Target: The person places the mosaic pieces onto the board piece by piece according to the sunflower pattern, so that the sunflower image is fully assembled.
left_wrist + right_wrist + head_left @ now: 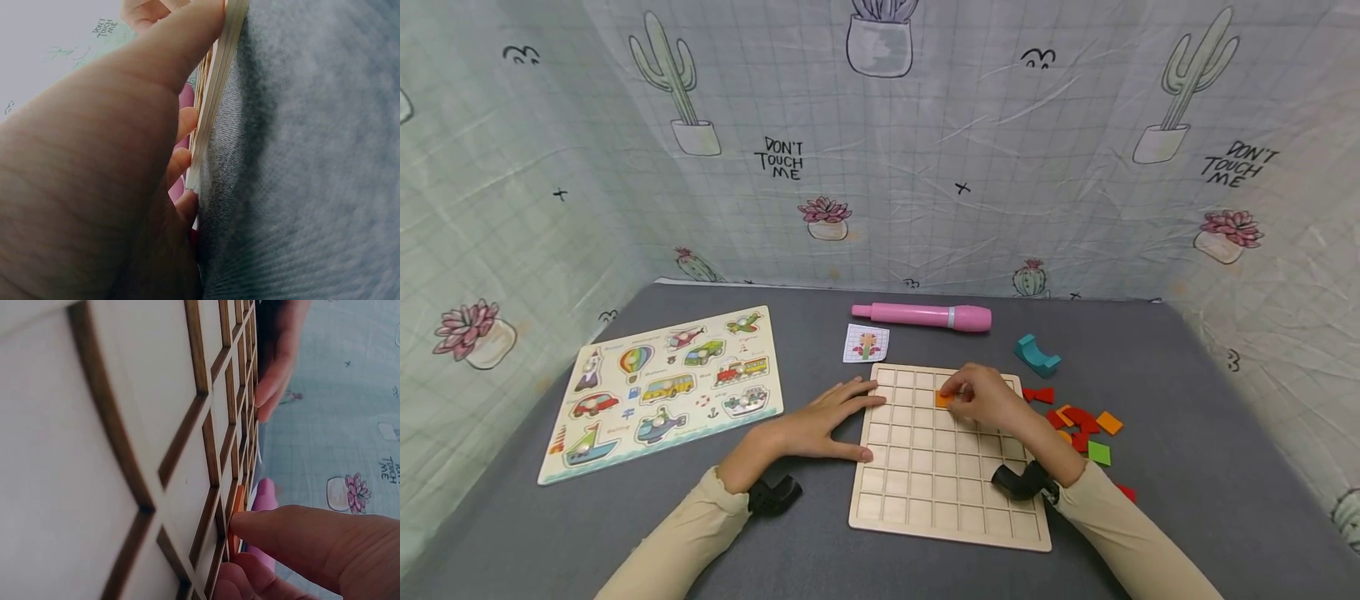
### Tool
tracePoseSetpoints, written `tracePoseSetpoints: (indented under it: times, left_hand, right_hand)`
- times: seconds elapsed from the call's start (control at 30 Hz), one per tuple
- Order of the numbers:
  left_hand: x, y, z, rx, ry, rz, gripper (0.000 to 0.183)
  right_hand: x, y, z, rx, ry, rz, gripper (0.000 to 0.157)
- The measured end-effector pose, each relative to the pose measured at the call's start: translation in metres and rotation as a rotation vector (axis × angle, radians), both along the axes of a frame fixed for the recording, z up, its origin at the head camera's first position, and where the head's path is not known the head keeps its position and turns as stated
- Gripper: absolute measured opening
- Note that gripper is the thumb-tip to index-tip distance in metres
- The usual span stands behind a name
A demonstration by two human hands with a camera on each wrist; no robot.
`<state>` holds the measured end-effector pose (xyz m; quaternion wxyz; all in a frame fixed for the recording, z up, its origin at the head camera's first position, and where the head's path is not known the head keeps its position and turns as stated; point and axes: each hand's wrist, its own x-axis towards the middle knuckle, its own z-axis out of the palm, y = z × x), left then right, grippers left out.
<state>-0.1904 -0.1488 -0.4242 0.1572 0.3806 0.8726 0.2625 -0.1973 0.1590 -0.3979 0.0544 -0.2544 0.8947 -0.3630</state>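
A wooden board (917, 483) with a grid of square cells lies on the grey table. My right hand (988, 404) is over its far part and pinches a flat orange square tile (943, 400) at a cell there. In the right wrist view the thumb (281, 534) touches the orange tile (238, 499), whose edge stands tilted against the grid; the fingertips beneath partly hide it. My left hand (820, 425) rests at the board's left edge, fingers spread and fairly straight. From the left wrist, fingertips (181, 164) show against the board's side (215, 100).
Loose red, orange and green pieces (1081, 419) lie right of the board, partly beside the right forearm. Behind are a teal arched block (1037, 356), a pink rod-shaped thing (917, 315) and a small patterned card (866, 343). A vehicle picture puzzle (662, 396) lies left.
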Motion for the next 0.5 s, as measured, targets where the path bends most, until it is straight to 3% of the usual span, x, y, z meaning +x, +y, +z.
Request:
tracePoseSetpoints:
  times: [0.5]
  left_hand:
    - [0.0010, -0.0002, 0.0013, 0.012, -0.006, 0.000, 0.080]
  right_hand:
    - [0.0067, 0.0078, 0.0049, -0.002, -0.039, -0.048, 0.011]
